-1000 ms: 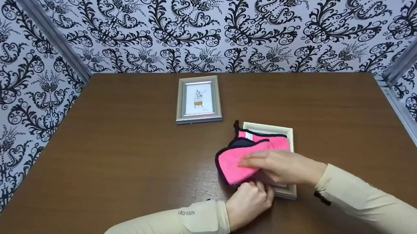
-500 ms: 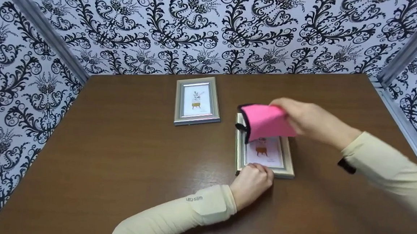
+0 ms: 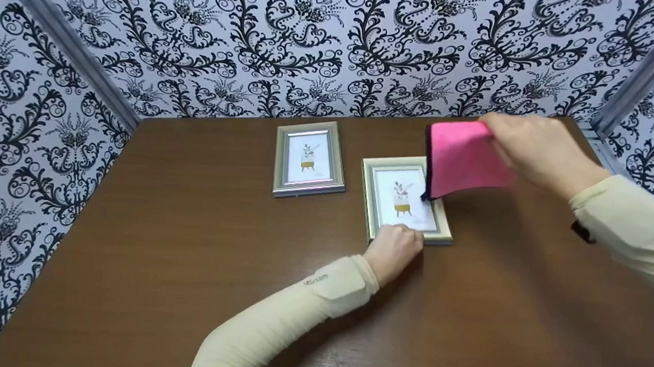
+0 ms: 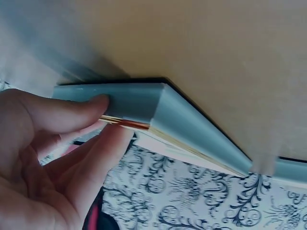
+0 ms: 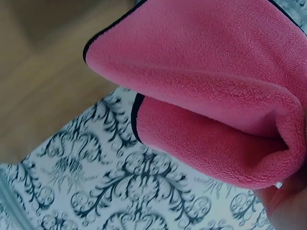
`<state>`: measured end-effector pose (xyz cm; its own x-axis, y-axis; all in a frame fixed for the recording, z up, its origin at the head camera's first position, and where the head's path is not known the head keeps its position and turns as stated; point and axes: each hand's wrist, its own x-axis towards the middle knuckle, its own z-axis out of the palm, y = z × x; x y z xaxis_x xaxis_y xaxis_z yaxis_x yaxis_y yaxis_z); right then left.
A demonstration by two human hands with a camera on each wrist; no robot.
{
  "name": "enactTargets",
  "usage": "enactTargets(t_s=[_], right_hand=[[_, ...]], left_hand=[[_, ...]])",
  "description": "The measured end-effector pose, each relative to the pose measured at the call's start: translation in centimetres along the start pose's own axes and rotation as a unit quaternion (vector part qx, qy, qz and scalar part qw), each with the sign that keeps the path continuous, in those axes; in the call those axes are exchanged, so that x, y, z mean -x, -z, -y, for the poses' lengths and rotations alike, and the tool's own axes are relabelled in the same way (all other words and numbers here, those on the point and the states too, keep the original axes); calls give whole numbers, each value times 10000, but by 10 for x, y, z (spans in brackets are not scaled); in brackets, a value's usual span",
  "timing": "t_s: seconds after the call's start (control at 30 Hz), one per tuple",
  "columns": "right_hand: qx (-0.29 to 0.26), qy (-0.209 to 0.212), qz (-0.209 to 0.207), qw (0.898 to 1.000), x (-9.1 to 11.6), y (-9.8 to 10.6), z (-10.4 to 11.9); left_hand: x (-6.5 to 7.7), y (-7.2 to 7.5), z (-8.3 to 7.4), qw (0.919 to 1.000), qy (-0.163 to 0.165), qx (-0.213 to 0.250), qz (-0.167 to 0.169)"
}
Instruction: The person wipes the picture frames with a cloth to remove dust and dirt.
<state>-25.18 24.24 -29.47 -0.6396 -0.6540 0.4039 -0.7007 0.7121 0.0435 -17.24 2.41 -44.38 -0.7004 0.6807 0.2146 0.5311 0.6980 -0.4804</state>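
A light-coloured picture frame (image 3: 387,178) with a plant print lies right of the table's middle. My left hand (image 3: 395,249) grips its lower edge near the left corner. In the left wrist view, the thumb lies on the frame's side (image 4: 132,100) and the other fingers are on its face side. My right hand (image 3: 544,154) holds a folded pink cloth (image 3: 462,160) with black edging, raised over the frame's right side and partly covering it. Up close in the right wrist view, the plush cloth (image 5: 192,57) hangs in folds and hides most of the right hand.
To the left, a second similar picture frame (image 3: 310,158) lies on the brown table (image 3: 188,226), with a gap between the two. Patterned white walls (image 3: 289,51) stand behind and at both sides, joined by grey metal posts (image 3: 79,49).
The held frame has slid away from me and slightly left, with the left hand still on it. The right hand has lifted the cloth off the frame, moving up and to the right.
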Motion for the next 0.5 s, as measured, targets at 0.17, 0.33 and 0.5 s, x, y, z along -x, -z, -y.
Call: enactTargets(t_s=[0.17,0.33,0.5], right_hand=[[293,-642,529,9961,0,9,-14],[471,-535,-3,9975,9,4,-29],[604,-547,-75,9966,25,-13,-34]], left_hand=[[-20,-12,14,9993,296,60,210],[-36,-26,30,9985,501,105,199],[-43,-37,43,9975,642,281,9]])
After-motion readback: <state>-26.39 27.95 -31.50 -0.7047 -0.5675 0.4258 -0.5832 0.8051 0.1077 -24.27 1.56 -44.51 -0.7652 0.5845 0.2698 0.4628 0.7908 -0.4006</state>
